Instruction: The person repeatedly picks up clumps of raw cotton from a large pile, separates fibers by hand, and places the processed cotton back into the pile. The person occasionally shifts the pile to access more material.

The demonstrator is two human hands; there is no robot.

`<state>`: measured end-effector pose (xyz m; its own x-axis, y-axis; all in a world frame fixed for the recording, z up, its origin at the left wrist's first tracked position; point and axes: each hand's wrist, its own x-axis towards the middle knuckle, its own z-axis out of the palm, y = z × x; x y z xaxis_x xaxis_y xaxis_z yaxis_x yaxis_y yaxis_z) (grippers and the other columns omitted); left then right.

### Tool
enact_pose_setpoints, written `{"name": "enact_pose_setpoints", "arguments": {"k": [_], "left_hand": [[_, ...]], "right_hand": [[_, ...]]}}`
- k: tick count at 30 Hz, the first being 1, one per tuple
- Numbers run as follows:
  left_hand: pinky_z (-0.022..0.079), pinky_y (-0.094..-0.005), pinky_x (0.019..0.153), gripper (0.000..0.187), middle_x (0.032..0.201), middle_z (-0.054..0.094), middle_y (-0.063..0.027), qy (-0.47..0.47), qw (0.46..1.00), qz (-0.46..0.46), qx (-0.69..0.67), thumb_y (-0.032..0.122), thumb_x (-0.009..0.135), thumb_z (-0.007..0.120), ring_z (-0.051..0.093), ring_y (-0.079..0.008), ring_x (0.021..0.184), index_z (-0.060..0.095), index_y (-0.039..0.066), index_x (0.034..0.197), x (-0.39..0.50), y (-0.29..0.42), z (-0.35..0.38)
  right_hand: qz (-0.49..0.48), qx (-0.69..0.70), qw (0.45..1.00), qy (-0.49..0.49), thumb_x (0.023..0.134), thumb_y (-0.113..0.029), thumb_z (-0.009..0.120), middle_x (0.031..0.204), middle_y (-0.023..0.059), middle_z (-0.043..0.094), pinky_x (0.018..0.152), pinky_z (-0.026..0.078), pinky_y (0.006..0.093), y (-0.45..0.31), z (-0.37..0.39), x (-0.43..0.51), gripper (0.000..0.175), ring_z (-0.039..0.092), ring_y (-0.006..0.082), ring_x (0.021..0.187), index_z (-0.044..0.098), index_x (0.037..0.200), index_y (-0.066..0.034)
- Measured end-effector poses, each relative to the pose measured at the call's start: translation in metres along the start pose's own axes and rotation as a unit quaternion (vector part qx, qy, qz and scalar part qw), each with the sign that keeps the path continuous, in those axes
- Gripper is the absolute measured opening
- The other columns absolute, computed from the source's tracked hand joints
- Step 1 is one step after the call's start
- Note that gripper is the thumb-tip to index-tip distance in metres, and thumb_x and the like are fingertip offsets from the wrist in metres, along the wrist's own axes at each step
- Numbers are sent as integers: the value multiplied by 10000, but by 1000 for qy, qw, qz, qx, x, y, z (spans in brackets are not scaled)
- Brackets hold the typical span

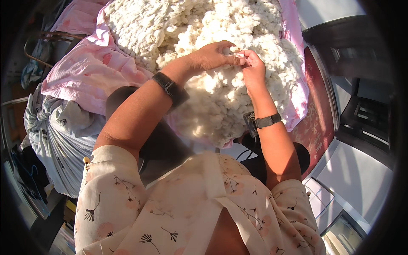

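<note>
A wide heap of off-white raw cotton (pixel 197 28) in loose tufts lies before me on a pink printed cloth (pixel 95 67). Both hands meet above the heap, right of its middle. My left hand (pixel 216 56) reaches in from the left, its thumb pointing to the right. Close against that thumb is my right hand (pixel 254 68), fingers curled inward. Between the fingertips is a small white tuft of cotton (pixel 240 55), pinched by both hands. Its exact shape is partly hidden by the fingers. Each wrist has a dark strap around it.
To my left stands a bulging, knotted grey cloth bundle (pixel 63 134). Behind it is a bent metal frame (pixel 35 38). A red patterned surface (pixel 314 124) runs along the right of the cotton. Dark furniture (pixel 363 118) stands farther right. My dark-clad knees are under the cloth's near edge.
</note>
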<state>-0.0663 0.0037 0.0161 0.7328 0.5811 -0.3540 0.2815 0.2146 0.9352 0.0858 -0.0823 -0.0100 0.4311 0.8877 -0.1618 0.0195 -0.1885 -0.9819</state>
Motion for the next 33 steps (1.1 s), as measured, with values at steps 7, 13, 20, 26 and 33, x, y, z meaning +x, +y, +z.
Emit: {"name": "enact_pose_setpoints", "arguments": {"k": [7,13,20,26,33], "left_hand": [[533,-277,682,582,1116,627,-143,84,983,-42,-157,284,920,649,609,-146,871,465,-63,1350,-8,0,4],[501,-260,636,536,976,648,-94,94,983,38,-152,135,851,734,597,-123,781,490,-83,1275,2,2,-1],[470,-251,572,611,874,652,-108,129,980,33,-146,167,834,764,580,-110,736,450,-84,1295,-16,26,2],[466,-250,600,563,884,664,-98,122,979,37,-160,187,876,726,582,-107,753,449,-80,1287,-18,24,5],[521,-380,631,639,1078,618,-190,153,928,4,-340,98,918,591,604,-210,823,279,-5,1467,-8,15,5]], "right_hand": [[8,-6,1000,25,941,-113,575,844,-10,654,542,437,215,-19,2,-14,158,531,32,691,669,1037,-30],[-106,-18,989,102,881,16,620,835,-1,657,594,435,210,-23,17,-10,51,520,55,650,654,893,-20],[-23,25,990,138,862,18,643,780,-5,617,643,442,217,-23,23,-5,29,532,67,703,638,848,-7],[-72,71,986,135,879,21,628,809,11,617,705,451,223,-20,30,-9,17,550,83,745,628,878,4],[-66,102,991,59,908,-70,648,996,34,637,733,460,225,-47,36,-18,179,570,91,770,605,1073,-15]]}}
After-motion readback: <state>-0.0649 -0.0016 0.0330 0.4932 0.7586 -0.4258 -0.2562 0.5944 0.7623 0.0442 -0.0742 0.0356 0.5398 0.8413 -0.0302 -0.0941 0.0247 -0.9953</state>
